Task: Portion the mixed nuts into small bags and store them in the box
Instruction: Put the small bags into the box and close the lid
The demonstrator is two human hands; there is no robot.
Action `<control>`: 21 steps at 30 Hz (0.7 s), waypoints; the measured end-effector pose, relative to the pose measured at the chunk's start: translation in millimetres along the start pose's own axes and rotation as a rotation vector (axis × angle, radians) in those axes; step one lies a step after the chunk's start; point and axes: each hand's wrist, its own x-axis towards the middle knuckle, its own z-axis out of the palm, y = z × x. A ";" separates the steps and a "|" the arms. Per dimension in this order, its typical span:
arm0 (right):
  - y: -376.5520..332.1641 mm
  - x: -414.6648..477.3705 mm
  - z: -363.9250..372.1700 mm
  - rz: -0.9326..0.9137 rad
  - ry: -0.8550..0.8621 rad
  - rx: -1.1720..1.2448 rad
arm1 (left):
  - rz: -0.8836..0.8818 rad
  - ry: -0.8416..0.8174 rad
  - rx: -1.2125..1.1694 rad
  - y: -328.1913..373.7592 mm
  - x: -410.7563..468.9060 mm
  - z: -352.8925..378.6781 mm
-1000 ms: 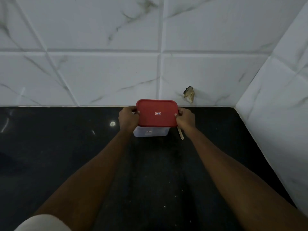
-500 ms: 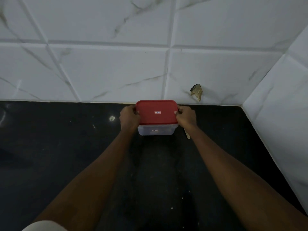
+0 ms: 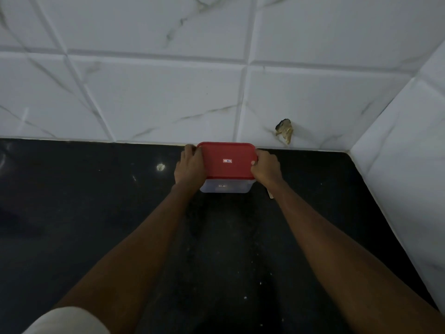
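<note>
Both arms stretched forward. Box [image 3: 226, 187] held at both short ends: left hand [image 3: 190, 168] clasped on left edge of red lid [image 3: 227, 165], right hand [image 3: 267, 169] on right edge. One box, one lid counted. Box found at far edge of black table [image 3: 216, 249], beside white tiled wall [image 3: 156, 97]; chipped hole [image 3: 284, 131] seen behind box.

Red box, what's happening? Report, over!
Left hand, right hand: gripping red-lidded clear plastic box by its ends. Box at back of black countertop, by white tiled wall. Thin pale stick beside right wrist.
</note>
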 end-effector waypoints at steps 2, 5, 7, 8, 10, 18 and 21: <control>-3.3 0.2 4.0 -0.029 -0.049 -0.074 | 0.059 -0.078 0.101 -2.7 6.0 0.5; -6.2 1.7 11.9 -0.189 -0.083 -0.277 | 0.117 -0.197 0.181 -5.7 14.8 -4.5; -6.1 7.2 14.8 -0.264 -0.118 -0.340 | 0.128 -0.184 0.152 -4.4 16.5 -7.9; -7.2 9.2 14.3 -0.264 -0.117 -0.328 | 0.124 -0.163 0.128 -3.1 17.3 -9.0; -9.2 14.0 15.1 -0.263 -0.056 -0.326 | 0.111 -0.125 0.104 0.3 18.5 -8.5; -4.6 22.5 29.4 -0.297 0.016 -0.338 | 0.070 -0.024 0.088 5.5 19.2 14.4; -4.0 24.4 32.3 -0.302 -0.024 -0.303 | 0.061 0.006 0.033 0.7 18.3 20.6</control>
